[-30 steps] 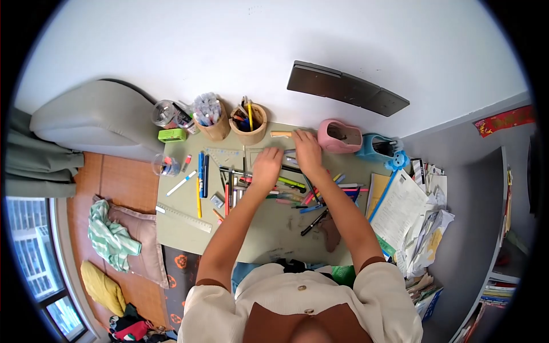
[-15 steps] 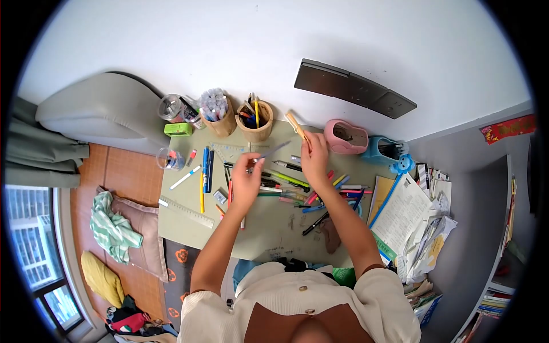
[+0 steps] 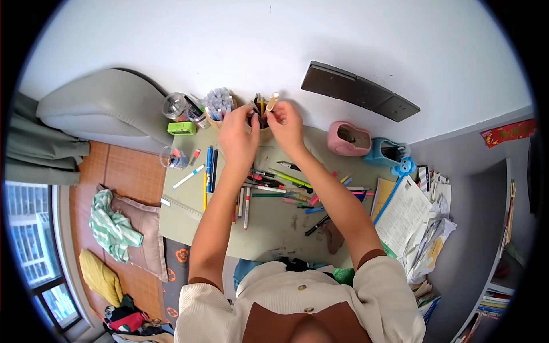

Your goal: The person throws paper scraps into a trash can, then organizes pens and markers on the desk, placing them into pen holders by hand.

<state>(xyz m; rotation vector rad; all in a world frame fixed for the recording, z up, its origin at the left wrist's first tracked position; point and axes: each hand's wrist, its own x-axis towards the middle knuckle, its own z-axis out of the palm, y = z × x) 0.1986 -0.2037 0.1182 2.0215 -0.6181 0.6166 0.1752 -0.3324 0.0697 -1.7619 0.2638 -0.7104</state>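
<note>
Person's right hand (image 3: pixel 287 121) at a pencil cup (image 3: pixel 265 136), grip pinched closed on a slim tan tool (image 3: pixel 272 102) tilted over the cup, left hand (image 3: pixel 238 131) beside it, grip too obscured to tell, pens (image 3: pixel 294 179) scattered across the tabletop (image 3: pixel 269 228)

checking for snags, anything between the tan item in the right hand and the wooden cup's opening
The yellow pencil, upright in the wooden cup, and the left hand crowd the space beside the tan item; that hand and the right hand hide most of the opening.
</note>
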